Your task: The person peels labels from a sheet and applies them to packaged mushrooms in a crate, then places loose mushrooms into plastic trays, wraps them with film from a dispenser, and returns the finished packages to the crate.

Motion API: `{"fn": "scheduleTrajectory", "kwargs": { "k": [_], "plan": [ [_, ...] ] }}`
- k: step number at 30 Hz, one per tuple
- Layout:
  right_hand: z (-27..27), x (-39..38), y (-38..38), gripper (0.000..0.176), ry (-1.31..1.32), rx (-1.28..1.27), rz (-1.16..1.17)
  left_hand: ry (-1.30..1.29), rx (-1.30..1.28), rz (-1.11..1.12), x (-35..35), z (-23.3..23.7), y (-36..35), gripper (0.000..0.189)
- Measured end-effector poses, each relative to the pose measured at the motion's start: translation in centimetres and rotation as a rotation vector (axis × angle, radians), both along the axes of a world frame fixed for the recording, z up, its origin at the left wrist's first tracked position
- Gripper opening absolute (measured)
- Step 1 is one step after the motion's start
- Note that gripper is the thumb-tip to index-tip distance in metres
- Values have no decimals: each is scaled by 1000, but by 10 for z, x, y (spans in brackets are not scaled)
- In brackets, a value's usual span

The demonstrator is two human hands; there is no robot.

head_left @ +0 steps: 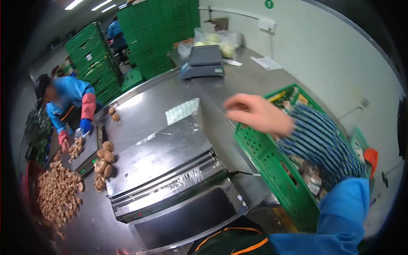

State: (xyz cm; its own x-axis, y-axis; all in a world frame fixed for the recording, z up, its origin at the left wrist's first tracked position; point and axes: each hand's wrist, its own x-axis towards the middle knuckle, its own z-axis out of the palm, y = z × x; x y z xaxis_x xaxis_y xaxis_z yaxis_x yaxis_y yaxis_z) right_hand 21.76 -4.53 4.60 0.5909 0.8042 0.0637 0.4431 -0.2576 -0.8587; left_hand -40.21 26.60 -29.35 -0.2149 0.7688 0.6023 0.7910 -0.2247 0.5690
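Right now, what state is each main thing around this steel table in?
Bare right hand: raised, open, blurred.
Green perforated plastic crate: open-topped, partly filled.
Silver metal film-wrapping machine: clear film across its front, red light lit.
Dark grey tabletop scale: unloaded.
Low silver scale at left: display lit green.
Small brown mushrooms: loose, heaped.
Tall green plastic crates at back: stacked.

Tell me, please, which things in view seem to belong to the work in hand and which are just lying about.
Probably in use:
- right hand, blurred, above the green crate's edge
- green crate
- film-wrapping machine
- large mushrooms beside the machine

Apparently lying about:
- far scale
- bagged produce behind it
- white paper near the wall
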Motion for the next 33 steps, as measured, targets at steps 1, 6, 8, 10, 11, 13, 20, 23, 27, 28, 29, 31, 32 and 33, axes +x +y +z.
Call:
{"fn": "scheduleTrajectory", "kwargs": {
  "k": [1, 6, 8, 10, 11, 13, 20, 23, 27, 28, 29, 31, 32, 33],
  "plan": [
    [-11, 31, 42, 50, -5, -149, 17, -151, -190, -262, 33, 36, 15, 42],
    [-155, 175, 190, 67, -511, -417, 86, 23, -13, -656, 290, 210, -110, 18],
    [-272, 233, 243, 59, -435, -547, 111, 311, 180, -735, 309, 225, -146, 12],
    [-385, 289, 256, 52, -346, -673, 175, 300, -3, -770, 309, 213, -161, 17],
    [-362, 287, 264, 49, -171, -541, -56, 295, -49, -748, 315, 210, -153, 17],
    [-259, 259, 247, 39, -217, -108, -190, 208, -122, -705, 316, 205, -136, 17],
    [40, 89, 134, 48, -34, -69, 480, 40, 262, -1227, 366, 269, -99, 37],
    [66, 17, 75, 45, 33, -128, 550, 18, 322, -1176, 372, 327, -94, 66],
    [63, -38, 28, 44, 223, -280, 496, -567, -418, -1661, 376, 327, -79, 70],
    [53, -48, 19, 46, 272, -231, 467, -794, -708, -1651, 369, 327, -86, 59],
    [43, -56, 8, 46, 223, -177, 456, -888, -750, -1596, 363, 319, -88, 55],
    [32, -76, -15, 45, 156, -131, 356, -1005, -821, -1496, 349, 302, -92, 48],
    [27, -85, -24, 45, 156, -130, 324, -781, -872, -1467, 338, 296, -84, 54],
    [21, -94, -30, 44, 109, -158, 238, -364, -384, -1370, 329, 292, -86, 57]
  ]
}}
